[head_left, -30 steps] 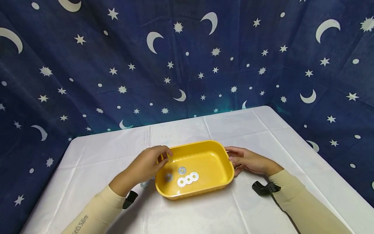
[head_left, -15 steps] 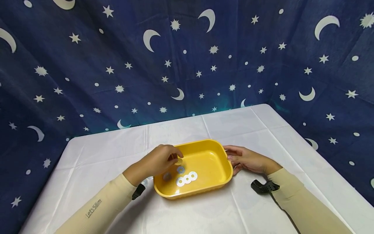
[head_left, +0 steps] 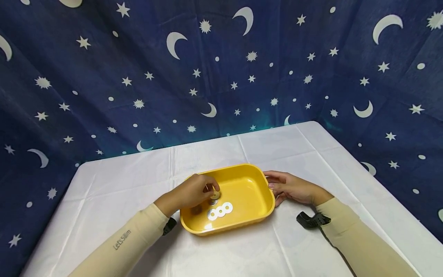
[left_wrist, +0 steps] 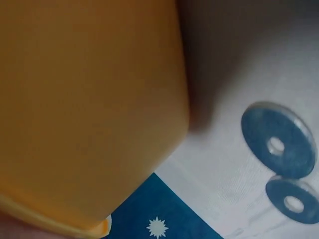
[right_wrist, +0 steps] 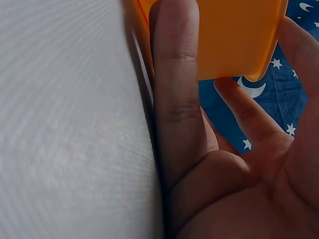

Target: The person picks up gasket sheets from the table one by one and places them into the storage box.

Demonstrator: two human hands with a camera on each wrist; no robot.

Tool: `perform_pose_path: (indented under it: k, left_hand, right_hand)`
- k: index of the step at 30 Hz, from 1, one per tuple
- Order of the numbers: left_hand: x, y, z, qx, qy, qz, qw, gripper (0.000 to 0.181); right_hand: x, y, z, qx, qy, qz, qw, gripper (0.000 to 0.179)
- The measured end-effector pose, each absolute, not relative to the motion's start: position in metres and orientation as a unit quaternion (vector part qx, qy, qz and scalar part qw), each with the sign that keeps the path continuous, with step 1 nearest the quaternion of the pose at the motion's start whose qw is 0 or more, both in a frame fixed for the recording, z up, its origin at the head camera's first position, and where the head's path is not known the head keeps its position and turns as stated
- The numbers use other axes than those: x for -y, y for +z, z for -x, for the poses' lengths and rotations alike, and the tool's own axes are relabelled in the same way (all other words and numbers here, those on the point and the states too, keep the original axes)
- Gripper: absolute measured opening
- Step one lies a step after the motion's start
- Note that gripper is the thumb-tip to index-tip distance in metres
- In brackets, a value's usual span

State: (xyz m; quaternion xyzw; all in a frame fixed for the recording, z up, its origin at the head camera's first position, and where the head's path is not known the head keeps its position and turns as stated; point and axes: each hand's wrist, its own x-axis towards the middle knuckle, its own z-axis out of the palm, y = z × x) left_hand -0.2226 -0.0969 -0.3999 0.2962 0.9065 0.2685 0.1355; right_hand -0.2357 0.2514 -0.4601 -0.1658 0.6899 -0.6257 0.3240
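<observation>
A yellow rectangular tray [head_left: 247, 200] sits on the white tabletop, its wall [left_wrist: 89, 99] filling much of the left wrist view. My left hand [head_left: 191, 191] reaches into its left half, thumb and fingers pinching a flat metal washer [head_left: 215, 195]. Just below that, another washer [head_left: 213, 202] lies on the tray floor. Three washers [head_left: 209, 216] overlap in a row nearby, and one more [head_left: 196, 209] lies in the hand's shadow. At the right end, my right hand [head_left: 294, 187] touches the rim and outer wall with spread, fairly straight fingers [right_wrist: 177, 74].
Two washers [left_wrist: 296, 154] lie on the tablecloth outside the tray in the left wrist view, mostly hidden by the left arm from above. White cloth [head_left: 304, 246] covers the table. A dark blue curtain [head_left: 155, 96] with moons and stars hangs behind.
My left hand has moved right and deeper into the tray with the washer, which now hangs over one on the floor. My right hand stays at the tray's end.
</observation>
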Motion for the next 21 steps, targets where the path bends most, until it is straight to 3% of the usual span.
perform_pose_path:
  k: [7, 21]
  left_hand:
    - [0.093, -0.406, 0.224, -0.903, 0.278, -0.284, 0.162, 0.01]
    - [0.089, -0.415, 0.223, -0.923, 0.208, -0.296, 0.131, 0.008]
  right_hand:
    - [-0.253, -0.461, 0.235, -0.69, -0.622, 0.168, 0.328, 0.065]
    - [-0.252, -0.462, 0.237, -0.688, -0.624, 0.17, 0.329, 0.064]
